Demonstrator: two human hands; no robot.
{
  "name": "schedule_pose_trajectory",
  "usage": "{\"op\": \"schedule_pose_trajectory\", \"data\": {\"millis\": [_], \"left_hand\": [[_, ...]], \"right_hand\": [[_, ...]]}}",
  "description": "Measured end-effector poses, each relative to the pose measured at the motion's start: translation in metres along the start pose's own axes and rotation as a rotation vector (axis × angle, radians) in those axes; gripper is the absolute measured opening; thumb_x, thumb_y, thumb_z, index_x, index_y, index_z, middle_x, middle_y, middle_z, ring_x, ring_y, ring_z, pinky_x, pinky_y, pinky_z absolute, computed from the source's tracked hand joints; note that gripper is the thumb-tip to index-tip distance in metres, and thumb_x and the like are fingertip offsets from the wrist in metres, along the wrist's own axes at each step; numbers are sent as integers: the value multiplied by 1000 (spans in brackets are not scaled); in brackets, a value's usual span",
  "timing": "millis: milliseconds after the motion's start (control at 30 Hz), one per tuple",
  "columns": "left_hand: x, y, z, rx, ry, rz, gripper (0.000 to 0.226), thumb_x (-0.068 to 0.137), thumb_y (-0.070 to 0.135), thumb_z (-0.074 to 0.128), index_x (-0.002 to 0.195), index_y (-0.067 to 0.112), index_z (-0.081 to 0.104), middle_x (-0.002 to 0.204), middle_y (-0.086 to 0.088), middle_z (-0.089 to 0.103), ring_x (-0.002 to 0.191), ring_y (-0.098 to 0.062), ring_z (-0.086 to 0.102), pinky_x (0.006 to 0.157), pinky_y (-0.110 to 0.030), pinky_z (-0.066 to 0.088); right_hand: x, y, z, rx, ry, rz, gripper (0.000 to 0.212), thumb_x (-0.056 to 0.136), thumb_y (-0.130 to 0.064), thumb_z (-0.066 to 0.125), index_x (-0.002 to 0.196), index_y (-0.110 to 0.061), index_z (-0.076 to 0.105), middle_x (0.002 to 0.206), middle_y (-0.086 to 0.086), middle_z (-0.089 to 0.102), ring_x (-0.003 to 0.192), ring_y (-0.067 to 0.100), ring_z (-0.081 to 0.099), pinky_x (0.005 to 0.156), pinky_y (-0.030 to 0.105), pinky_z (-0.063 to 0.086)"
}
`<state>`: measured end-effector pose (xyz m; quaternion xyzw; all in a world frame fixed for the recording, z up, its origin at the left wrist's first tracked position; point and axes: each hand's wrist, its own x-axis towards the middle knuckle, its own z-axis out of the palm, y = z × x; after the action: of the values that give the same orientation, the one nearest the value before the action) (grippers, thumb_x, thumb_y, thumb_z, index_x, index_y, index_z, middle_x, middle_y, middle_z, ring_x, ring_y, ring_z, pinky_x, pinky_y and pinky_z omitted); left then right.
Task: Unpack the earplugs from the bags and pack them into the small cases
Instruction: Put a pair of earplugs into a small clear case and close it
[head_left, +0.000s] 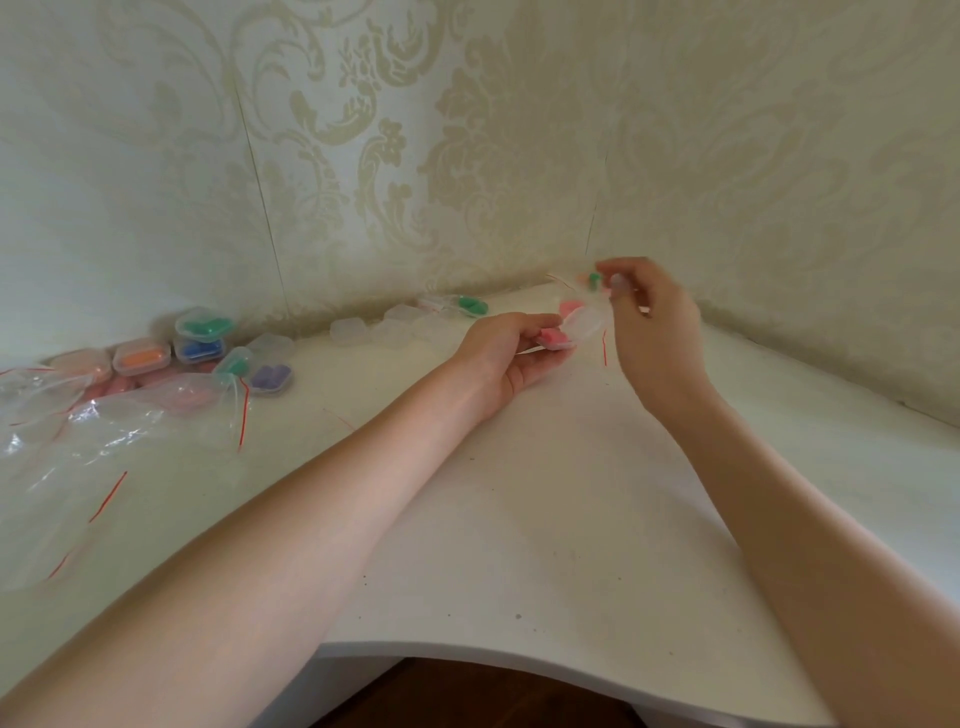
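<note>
Filled cases (200, 345) and empty bags (104, 426) lie well left.

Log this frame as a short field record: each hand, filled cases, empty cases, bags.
left hand: holds an open clear case with pink earplugs
right hand: raised, pinches a small bag with green earplugs
filled cases: clustered far left
empty cases: by the wall
emptied bags: left edge of table
</note>
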<state>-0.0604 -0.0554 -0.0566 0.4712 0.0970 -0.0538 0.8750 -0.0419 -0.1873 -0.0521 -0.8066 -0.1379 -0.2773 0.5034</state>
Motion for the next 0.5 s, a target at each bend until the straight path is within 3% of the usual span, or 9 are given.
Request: {"op": "schedule_pose_trajectory", "data": {"millis": [133, 267, 333, 400, 500], "left_hand": [[2, 0, -1, 42, 19, 7, 34, 90, -9, 34, 116, -3, 55, 96, -22, 59, 76, -30, 64, 68, -34, 57], [6, 1, -3, -61, 28, -31, 15, 98, 10, 43, 101, -3, 51, 86, -20, 58, 71, -24, 57, 62, -36, 57], [9, 1, -5, -13, 1, -22, 15, 97, 14, 50, 92, 0, 53, 87, -18, 58, 70, -20, 56, 68, -32, 57], [12, -2, -7, 90, -9, 2, 4, 90, -1, 56, 93, 2, 56, 95, -18, 59, 72, -16, 59, 79, -28, 55], [14, -1, -9, 128, 25, 71, 41, 82, -19, 54, 118, 0, 52, 102, -19, 59, 77, -15, 61, 81, -28, 53]], "right_hand": [[2, 8, 2, 20, -39, 172, 27, 99, -20, 40, 119, -15, 58, 101, -3, 65, 96, 15, 61, 74, 24, 42], [-1, 3, 5, 56, -68, 86, 22, 98, -19, 42, 109, -19, 61, 87, -8, 70, 91, 11, 66, 77, 24, 47], [-4, 4, 8, 114, -138, 73, 20, 98, -19, 43, 103, -24, 61, 77, -9, 72, 87, 7, 67, 94, 36, 47], [-7, 6, 10, 128, -201, 44, 21, 96, -18, 42, 100, -29, 60, 74, -8, 73, 84, 2, 68, 106, 50, 38], [-7, 4, 9, 241, -186, 114, 20, 99, -13, 40, 110, -22, 54, 94, 9, 71, 77, 10, 71, 90, 38, 53]]}}
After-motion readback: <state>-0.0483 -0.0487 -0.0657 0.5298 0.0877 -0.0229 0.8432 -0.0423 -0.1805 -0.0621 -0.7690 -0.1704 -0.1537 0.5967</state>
